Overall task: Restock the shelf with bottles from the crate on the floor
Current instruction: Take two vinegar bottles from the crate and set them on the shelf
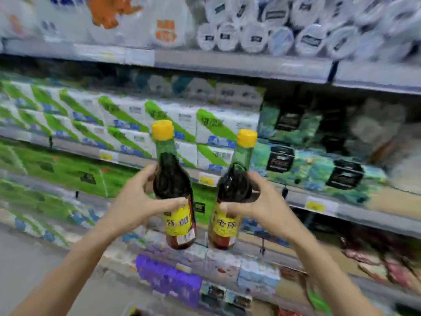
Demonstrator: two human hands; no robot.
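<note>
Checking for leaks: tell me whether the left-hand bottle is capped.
Capped: the left hand holds the bottle nearly upright, its yellow cap seated on the neck.

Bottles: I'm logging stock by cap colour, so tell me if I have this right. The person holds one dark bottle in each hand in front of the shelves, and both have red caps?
Not quite: the caps are yellow, not red. The head view shows the left hand gripping one bottle and the right hand gripping the other bottle, both dark, held up before the shelves.

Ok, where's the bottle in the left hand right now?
Centre of the head view, the left bottle is held upright by the left hand, beside the right bottle.
</note>
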